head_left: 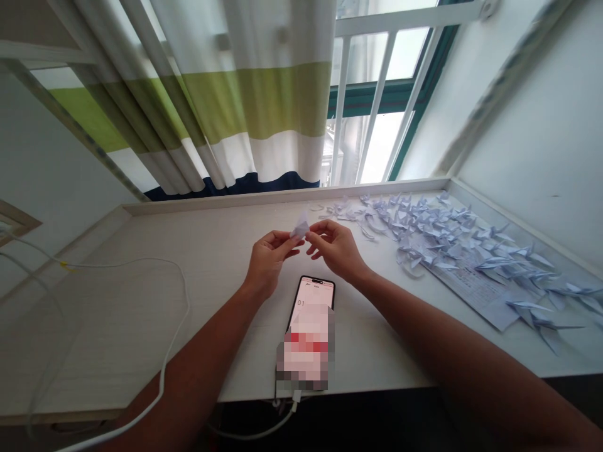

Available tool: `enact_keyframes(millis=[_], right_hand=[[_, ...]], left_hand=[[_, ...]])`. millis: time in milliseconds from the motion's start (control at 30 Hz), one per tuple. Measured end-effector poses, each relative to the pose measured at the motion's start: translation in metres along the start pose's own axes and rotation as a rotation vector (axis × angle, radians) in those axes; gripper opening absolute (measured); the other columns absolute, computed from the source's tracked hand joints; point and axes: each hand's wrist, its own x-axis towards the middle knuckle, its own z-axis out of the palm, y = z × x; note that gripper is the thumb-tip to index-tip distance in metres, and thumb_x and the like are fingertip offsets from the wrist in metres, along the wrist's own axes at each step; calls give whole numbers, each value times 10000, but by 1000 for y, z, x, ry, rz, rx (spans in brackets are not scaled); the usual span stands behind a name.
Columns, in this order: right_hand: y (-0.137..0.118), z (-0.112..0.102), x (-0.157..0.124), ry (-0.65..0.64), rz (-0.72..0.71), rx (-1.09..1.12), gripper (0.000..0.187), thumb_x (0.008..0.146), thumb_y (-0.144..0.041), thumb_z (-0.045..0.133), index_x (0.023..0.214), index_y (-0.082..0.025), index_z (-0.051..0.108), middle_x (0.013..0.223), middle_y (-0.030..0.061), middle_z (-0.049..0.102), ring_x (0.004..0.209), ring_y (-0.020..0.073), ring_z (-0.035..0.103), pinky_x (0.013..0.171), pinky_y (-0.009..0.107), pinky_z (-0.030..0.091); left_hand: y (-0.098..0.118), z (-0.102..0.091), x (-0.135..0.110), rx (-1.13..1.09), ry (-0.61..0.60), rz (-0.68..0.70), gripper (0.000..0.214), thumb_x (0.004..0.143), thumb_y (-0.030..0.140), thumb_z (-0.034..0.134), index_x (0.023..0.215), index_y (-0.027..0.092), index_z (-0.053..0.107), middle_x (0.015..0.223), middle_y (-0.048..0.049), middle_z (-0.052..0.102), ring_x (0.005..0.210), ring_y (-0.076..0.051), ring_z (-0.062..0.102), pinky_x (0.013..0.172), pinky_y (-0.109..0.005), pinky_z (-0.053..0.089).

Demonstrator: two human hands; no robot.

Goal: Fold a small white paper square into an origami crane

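A small piece of folded white paper (300, 227) is held up between my two hands, above the pale desk. My left hand (269, 257) pinches its lower left side between thumb and fingers. On the other side, the thumb and forefinger of my right hand (336, 248) close on the paper's right edge, while the other fingers curl below. Just in front of my wrists lies a phone (313, 301) with a lit, partly blurred-out screen. To the right spreads a heap of folded white paper cranes (424, 229).
Under part of the heap lies a flat printed sheet or booklet (475, 289). A white cable (183, 295) loops over the desk's left side, and a charging plug (296, 397) joins the phone at the front edge. A raised rim (282, 196), curtain (264, 100) and window bars stand behind.
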Motion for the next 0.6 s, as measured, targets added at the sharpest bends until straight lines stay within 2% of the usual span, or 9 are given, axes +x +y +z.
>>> enact_keyframes(millis=[133, 233, 333, 467, 600], right_hand=[[5, 2, 1, 16, -7, -22, 224, 810, -265, 756, 957, -200, 602, 801, -1, 680, 649, 155, 708, 516, 263, 583], [8, 3, 0, 36, -90, -105, 178, 808, -229, 722, 943, -207, 608, 816, 2, 683, 646, 143, 676, 550, 274, 580], [7, 3, -1, 59, -149, -191, 149, 848, -270, 712, 959, -210, 633, 836, 16, 683, 701, 154, 669, 599, 287, 582], [5, 1, -1, 29, -178, -217, 216, 875, -362, 747, 1022, -220, 677, 849, 26, 706, 745, 179, 695, 624, 302, 587], [5, -1, 0, -9, -231, -176, 172, 895, -384, 747, 919, -219, 708, 831, 23, 714, 740, 179, 704, 686, 332, 617]], left_hand=[[-4, 0, 2, 67, 11, 59, 410, 690, 367, 933, 972, 165, 715, 914, -55, 793, 811, -201, 761, 793, -352, 584], [-7, 1, 2, 135, -14, 94, 390, 747, 411, 888, 1012, 159, 753, 926, -63, 790, 819, -197, 749, 805, -361, 589], [-7, 1, 1, 196, -22, 114, 341, 762, 429, 873, 936, 149, 783, 889, -67, 788, 810, -181, 722, 777, -324, 568], [-4, 2, 0, 186, -50, 93, 341, 750, 421, 885, 921, 144, 784, 878, -78, 798, 805, -179, 721, 770, -313, 552], [-4, 2, 0, 147, -76, 48, 369, 758, 445, 876, 941, 139, 779, 831, -92, 799, 804, -215, 754, 755, -332, 561]])
